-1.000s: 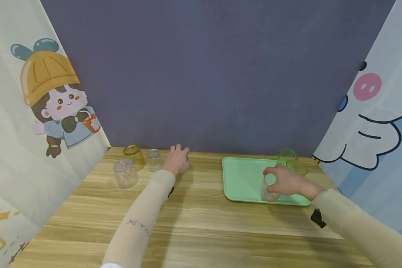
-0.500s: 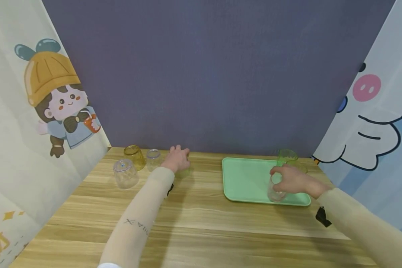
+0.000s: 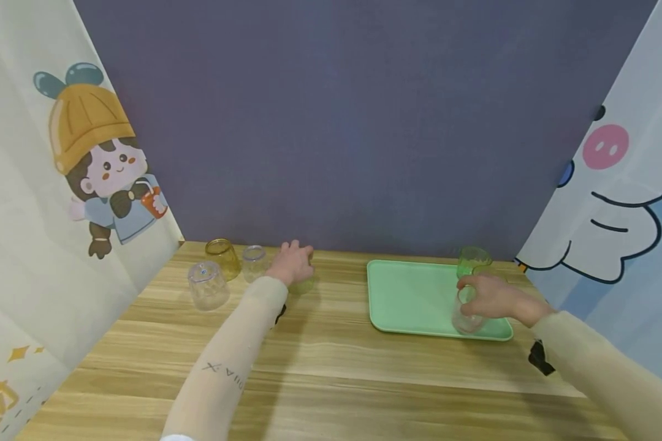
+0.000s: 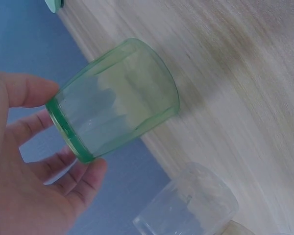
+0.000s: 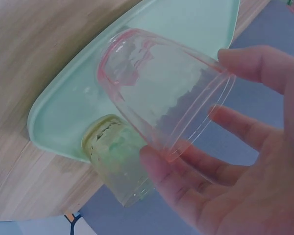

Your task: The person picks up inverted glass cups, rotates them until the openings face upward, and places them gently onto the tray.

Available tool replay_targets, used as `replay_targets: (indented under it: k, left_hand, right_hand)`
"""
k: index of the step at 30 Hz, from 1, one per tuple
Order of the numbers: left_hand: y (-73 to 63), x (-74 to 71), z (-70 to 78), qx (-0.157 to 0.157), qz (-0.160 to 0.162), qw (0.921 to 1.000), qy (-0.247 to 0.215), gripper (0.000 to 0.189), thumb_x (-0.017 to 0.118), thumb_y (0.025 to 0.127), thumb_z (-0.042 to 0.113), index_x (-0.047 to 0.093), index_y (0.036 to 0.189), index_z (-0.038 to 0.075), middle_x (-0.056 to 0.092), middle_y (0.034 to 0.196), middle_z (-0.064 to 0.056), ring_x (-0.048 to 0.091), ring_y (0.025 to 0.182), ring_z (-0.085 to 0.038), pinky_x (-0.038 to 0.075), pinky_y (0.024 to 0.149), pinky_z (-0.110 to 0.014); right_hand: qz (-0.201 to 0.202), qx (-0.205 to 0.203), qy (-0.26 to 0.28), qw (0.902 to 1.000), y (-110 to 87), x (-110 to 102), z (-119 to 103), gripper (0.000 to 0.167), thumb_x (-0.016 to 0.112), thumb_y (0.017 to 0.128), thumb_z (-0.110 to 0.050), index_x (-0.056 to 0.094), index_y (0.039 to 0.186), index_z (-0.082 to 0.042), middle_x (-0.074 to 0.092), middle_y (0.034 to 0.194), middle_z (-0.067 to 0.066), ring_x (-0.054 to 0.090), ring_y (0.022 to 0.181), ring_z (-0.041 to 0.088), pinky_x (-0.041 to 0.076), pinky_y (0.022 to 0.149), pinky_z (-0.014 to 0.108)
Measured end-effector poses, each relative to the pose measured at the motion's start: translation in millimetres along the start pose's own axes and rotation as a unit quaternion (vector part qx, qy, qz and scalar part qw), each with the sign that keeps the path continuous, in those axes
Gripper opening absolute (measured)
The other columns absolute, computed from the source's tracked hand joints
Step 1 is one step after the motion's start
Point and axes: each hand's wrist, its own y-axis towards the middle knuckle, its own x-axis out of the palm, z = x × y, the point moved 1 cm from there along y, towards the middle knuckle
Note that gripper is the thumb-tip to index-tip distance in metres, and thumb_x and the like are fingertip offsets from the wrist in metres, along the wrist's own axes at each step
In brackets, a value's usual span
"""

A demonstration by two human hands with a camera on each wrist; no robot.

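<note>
My left hand (image 3: 291,263) holds a green-tinted cup (image 4: 117,98) at the back of the table. Thumb and fingertips grip its thick green end, with the wider end toward the wood. At the right, my right hand (image 3: 491,297) pinches a clear, pink-tinted cup (image 5: 157,93) by its rim. That cup (image 3: 466,318) stands over the front right part of the pale green tray (image 3: 399,300), its bottom toward the tray. Close beside it on the tray is a yellowish cup (image 5: 115,152), mostly covered by my hand in the head view. Behind it is a green cup (image 3: 472,260).
Left of my left hand, a small clear cup (image 3: 254,263), an amber cup (image 3: 223,260) and a larger clear cup (image 3: 208,286) stand on the wooden table (image 3: 331,380). A dark grey panel (image 3: 342,135) rises along the table's back edge.
My right hand has moved right across the tray with the pink-tinted cup, closer to the yellowish cup. The left hand has stayed almost in place.
</note>
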Motion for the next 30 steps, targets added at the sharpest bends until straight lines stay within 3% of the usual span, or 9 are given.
replay_targets:
  k: [3, 10, 17, 26, 30]
  left_hand:
    - [0.4, 0.4, 0.2, 0.001, 0.001, 1.0, 0.002, 0.04, 0.057, 0.1, 0.027, 0.058, 0.138, 0.016, 0.047, 0.137, -0.018, 0.043, 0.122, -0.037, 0.044, 0.098, -0.053]
    - [0.6, 1.6, 0.0, 0.0, -0.003, 1.0, 0.003, 0.045, 0.056, 0.1, 0.027, 0.055, 0.143, 0.015, 0.045, 0.139, -0.019, 0.042, 0.123, -0.037, 0.045, 0.097, -0.052]
    - [0.5, 2.5, 0.0, -0.002, 0.0, 1.0, 0.003, 0.044, 0.057, 0.099, 0.026, 0.056, 0.141, 0.015, 0.046, 0.137, -0.019, 0.042, 0.121, -0.037, 0.044, 0.096, -0.051]
    - [2.0, 5.0, -1.1, 0.0, 0.005, 0.9999, 0.009, 0.045, 0.056, 0.1, 0.025, 0.056, 0.143, 0.015, 0.046, 0.137, -0.02, 0.042, 0.12, -0.037, 0.045, 0.095, -0.051]
    - [1.7, 5.2, -1.2, 0.0, 0.008, 0.9999, 0.013, 0.044, 0.056, 0.099, 0.025, 0.056, 0.142, 0.016, 0.047, 0.135, -0.019, 0.042, 0.117, -0.035, 0.045, 0.093, -0.049]
  right_hand:
    - [-0.003, 0.008, 0.001, 1.0, -1.0, -1, 3, 0.057, 0.075, 0.082, -0.022, 0.059, 0.13, 0.004, 0.059, 0.127, 0.03, 0.056, 0.088, 0.026, 0.045, 0.063, 0.036]
    - [0.002, 0.007, -0.024, 0.9997, -3.6, -1, 8, 0.059, 0.075, 0.081, -0.024, 0.059, 0.128, 0.007, 0.06, 0.127, 0.03, 0.057, 0.111, 0.044, 0.049, 0.075, 0.045]
    - [-0.006, 0.011, -0.018, 0.9998, -5.4, -2, 17, 0.056, 0.072, 0.084, -0.024, 0.059, 0.129, 0.006, 0.06, 0.127, 0.028, 0.06, 0.099, 0.032, 0.049, 0.075, 0.044]
    - [-0.012, 0.03, -0.026, 0.9992, -5.4, -4, 26, 0.063, 0.072, 0.087, -0.027, 0.055, 0.135, 0.009, 0.056, 0.133, 0.034, 0.062, 0.103, 0.036, 0.051, 0.076, 0.047]
    - [-0.017, 0.036, -0.032, 0.9987, -5.5, -6, 29, 0.065, 0.071, 0.087, -0.028, 0.053, 0.135, 0.011, 0.061, 0.127, 0.031, 0.063, 0.093, 0.029, 0.051, 0.073, 0.045]
